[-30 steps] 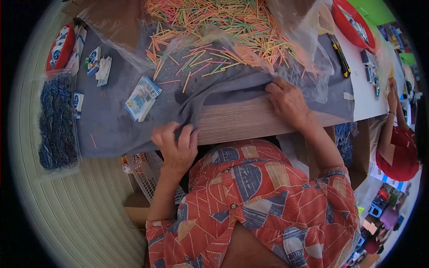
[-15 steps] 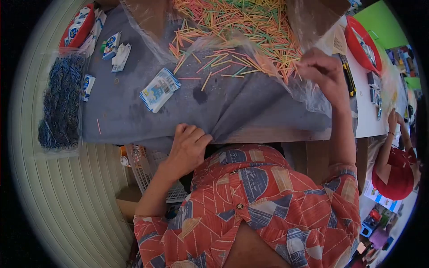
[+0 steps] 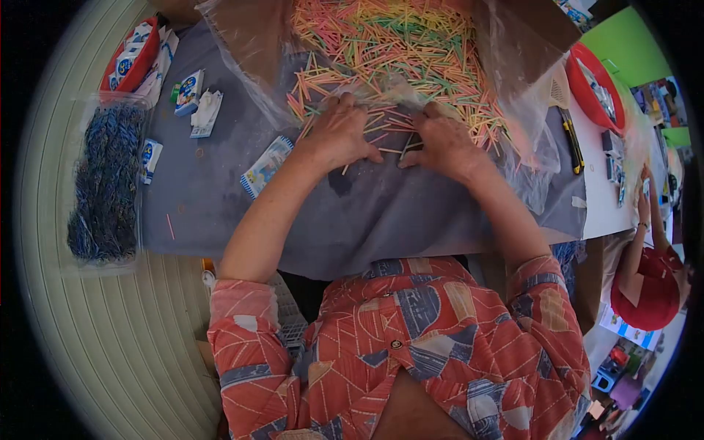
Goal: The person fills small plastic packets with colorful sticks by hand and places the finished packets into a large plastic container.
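Left hand (image 3: 336,138), right hand (image 3: 449,147): open, fingers spread, thumbs apart. Loose sticks (image 3: 389,125) on desk cloth (image 3: 220,224) between them, mostly crosswise; neither hand clearly nearer. Heap (image 3: 389,48) beyond fingertips.

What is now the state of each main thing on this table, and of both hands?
Left hand: open, over sticks
Right hand: open, over sticks
Sticks: heaped, some scattered
Grey cloth: spread, creased
Clear plastic: crumpled
Utility knife: lying down, blade unclear
Right red bowl: holding packets
Dark strands: bundled in clear tray
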A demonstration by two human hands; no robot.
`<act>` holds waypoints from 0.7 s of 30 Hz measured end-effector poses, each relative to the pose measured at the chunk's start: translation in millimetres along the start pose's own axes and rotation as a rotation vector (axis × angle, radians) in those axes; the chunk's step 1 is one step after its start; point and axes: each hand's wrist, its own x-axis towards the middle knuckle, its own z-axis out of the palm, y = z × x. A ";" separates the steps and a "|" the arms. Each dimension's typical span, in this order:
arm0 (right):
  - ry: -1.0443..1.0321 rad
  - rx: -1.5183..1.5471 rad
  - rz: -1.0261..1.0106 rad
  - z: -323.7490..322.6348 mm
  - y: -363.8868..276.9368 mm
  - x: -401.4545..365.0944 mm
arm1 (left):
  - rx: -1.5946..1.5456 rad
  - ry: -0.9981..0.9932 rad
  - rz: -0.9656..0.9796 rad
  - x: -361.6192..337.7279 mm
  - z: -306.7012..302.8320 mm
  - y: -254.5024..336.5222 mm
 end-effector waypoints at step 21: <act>0.017 0.210 -0.133 10.1 1.1 13.0 | -0.488 0.141 0.141 18.2 40.7 7.2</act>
